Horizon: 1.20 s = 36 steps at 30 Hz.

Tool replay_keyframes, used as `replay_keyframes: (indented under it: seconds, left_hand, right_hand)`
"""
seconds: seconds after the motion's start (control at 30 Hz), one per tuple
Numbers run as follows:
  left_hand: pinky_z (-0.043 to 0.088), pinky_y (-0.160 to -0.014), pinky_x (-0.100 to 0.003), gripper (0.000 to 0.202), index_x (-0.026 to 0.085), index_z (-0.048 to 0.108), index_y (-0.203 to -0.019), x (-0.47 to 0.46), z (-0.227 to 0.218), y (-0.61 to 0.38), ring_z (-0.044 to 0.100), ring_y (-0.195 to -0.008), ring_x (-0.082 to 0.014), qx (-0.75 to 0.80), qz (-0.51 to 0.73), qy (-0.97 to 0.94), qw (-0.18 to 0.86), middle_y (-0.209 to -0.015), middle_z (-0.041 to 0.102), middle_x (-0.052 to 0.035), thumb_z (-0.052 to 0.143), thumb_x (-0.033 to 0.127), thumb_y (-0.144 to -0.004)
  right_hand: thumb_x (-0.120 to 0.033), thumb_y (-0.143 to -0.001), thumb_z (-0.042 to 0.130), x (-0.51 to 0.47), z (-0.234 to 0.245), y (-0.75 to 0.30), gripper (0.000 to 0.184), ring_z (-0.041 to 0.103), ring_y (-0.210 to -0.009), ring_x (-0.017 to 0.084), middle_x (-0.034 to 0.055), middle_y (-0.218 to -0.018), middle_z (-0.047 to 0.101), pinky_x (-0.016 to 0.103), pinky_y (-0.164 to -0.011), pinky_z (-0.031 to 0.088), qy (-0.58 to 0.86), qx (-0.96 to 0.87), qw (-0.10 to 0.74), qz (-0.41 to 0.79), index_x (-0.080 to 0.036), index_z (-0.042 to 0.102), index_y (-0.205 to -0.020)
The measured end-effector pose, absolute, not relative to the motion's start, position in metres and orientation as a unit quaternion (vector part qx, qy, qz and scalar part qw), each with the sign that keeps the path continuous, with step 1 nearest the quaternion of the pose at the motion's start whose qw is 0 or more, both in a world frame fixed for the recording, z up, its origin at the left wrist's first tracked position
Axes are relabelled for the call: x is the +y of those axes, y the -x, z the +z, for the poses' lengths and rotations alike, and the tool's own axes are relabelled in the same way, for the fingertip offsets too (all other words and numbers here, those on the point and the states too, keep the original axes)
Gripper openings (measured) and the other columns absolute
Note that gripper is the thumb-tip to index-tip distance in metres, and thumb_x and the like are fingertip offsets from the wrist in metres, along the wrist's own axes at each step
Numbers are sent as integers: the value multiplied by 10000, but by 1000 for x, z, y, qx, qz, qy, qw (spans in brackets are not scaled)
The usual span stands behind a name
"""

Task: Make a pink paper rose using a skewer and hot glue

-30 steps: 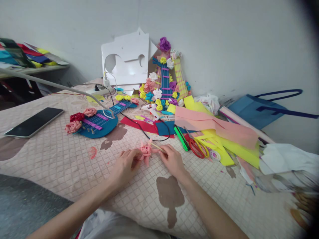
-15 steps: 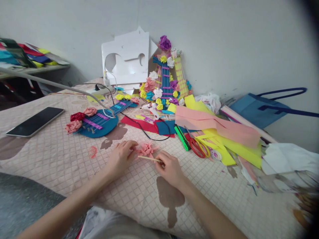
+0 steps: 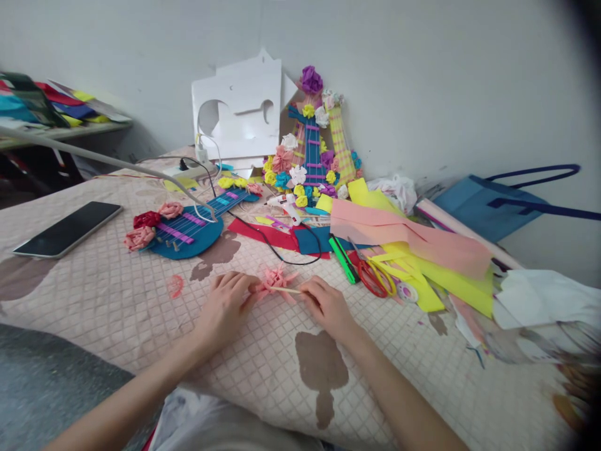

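Observation:
A pink crepe paper flower (image 3: 278,275) lies on the quilted tablecloth between my hands. At its left edge, my left hand (image 3: 230,300) pinches the paper petals between closed fingers. My right hand (image 3: 328,304) grips a thin wooden stick (image 3: 290,290) by its right end, with the stick's other end against the flower's near side. Left of and beyond the hands lies a blue paper guitar (image 3: 197,235) with purple strips, strings and pink and red paper roses.
To the right are a green cutter (image 3: 344,259), red-and-yellow scissors (image 3: 373,279) and pink and yellow paper sheets (image 3: 408,232). A white glue gun (image 3: 287,207) with a black cord lies behind. A tablet (image 3: 70,228) sits at left, and decorated paper guitars (image 3: 312,150) lean on the wall.
My right hand has moved slightly right and away from me, and the stick now lies against the flower. My left hand's fingers have come onto the flower's left petals.

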<state>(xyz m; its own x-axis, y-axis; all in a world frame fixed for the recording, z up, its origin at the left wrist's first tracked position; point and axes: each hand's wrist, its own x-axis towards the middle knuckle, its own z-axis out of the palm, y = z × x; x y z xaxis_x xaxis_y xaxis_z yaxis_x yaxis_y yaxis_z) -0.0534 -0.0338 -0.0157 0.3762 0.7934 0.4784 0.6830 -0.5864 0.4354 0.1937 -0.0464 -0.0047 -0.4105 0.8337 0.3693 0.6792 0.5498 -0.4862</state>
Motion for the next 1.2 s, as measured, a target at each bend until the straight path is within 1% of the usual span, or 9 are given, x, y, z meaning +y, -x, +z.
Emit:
replay_keyframes:
  seconds: [0.1,0.2,0.33,0.43,0.6,0.77,0.93,1.1,1.2]
  left_hand:
    - [381,-767,-358,97,216,561,-949,-30,-13,54,570,-864,-223,455,343,-820,56,-877,647,-23,522,155,-884]
    - [379,-779,-363,55,211,558,-945,-33,-8,51,561,-901,-232,454,350,-818,47,-918,646,-37,537,206,-894]
    - [374,-807,-379,120,215,552,-989,-43,-8,44,554,-924,-239,465,311,-826,64,-934,644,-32,576,226,-871]
    - [370,-799,-381,112,213,555,-994,-44,-11,43,553,-910,-240,486,277,-826,65,-918,644,-32,534,193,-886]
    - [358,-778,-371,128,208,562,-963,-30,-12,49,562,-874,-225,468,283,-836,39,-899,658,-30,450,161,-923]
    - [362,-771,-366,113,200,573,-969,-20,-12,55,562,-890,-232,464,295,-835,25,-911,658,-37,483,166,-911]
    - [376,-868,-395,193,192,566,-1037,-33,-13,52,510,-1029,-250,446,338,-828,39,-1073,604,-68,568,139,-852]
    - [375,-851,-388,225,202,577,-1019,-49,-9,42,498,-1006,-244,436,359,-822,66,-1040,603,-54,592,93,-822]
    - [366,-830,-387,185,208,589,-972,-51,-9,39,505,-974,-240,453,351,-816,71,-1009,618,-42,596,94,-826]
  right_hand:
    - [-292,-975,406,-44,-7,-196,211,591,-821,162,44,-903,600,262,-714,463,448,-845,268,118,-219,589,-902]
    - [-279,-964,438,-45,-8,-194,173,589,-847,167,42,-913,605,264,-715,461,447,-845,265,122,-222,597,-927]
    - [-289,-894,574,-46,-10,-189,87,589,-806,165,26,-867,613,258,-692,447,462,-832,278,130,-211,596,-925]
    - [-209,-863,587,-46,-14,-185,22,588,-760,156,19,-834,619,251,-668,428,466,-833,271,126,-205,595,-883]
    - [-68,-822,527,-51,-17,-176,145,577,-716,140,5,-799,612,240,-631,398,470,-829,281,113,-203,579,-809]
    - [-119,-841,559,-56,-14,-169,96,576,-700,134,0,-793,607,236,-613,390,454,-840,271,122,-203,574,-799]
    - [-178,-835,631,-54,-10,-177,82,603,-743,134,-2,-890,641,236,-641,408,465,-836,257,137,-211,581,-891]
    - [-101,-832,586,-52,-12,-179,163,618,-804,145,6,-943,647,239,-673,424,464,-835,260,144,-217,583,-947]
    - [-60,-815,553,-52,-14,-175,193,619,-835,156,11,-942,649,240,-674,426,460,-836,263,142,-219,583,-920]
